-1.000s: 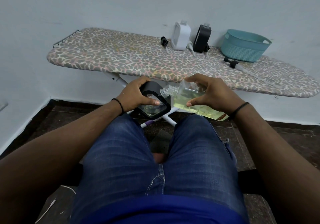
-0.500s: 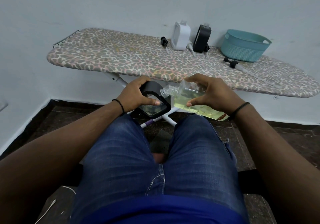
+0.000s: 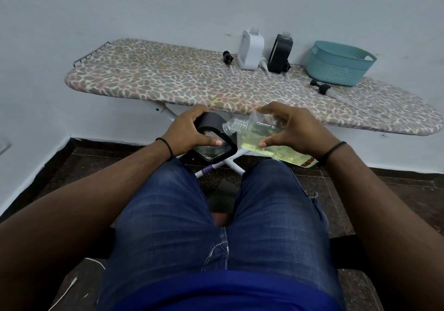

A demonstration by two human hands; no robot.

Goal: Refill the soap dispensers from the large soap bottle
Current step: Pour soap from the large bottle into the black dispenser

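Observation:
I sit facing an ironing board (image 3: 168,80). My left hand (image 3: 187,132) grips a black soap dispenser (image 3: 212,140) with a clear body, held above my left knee. My right hand (image 3: 295,128) holds the large clear soap bottle (image 3: 262,135) with yellow-green liquid, tipped on its side. Its open threaded neck (image 3: 234,126) lies at the dispenser's upper right corner. On the board stand a white dispenser (image 3: 250,49) and another black dispenser (image 3: 280,53), both with their pumps off.
Loose pump heads lie on the board: one black (image 3: 227,57) left of the white dispenser, one white (image 3: 263,64) between the two, one black (image 3: 320,87) with a long tube near the teal basket (image 3: 338,63). The board's white legs (image 3: 228,164) stand before my knees.

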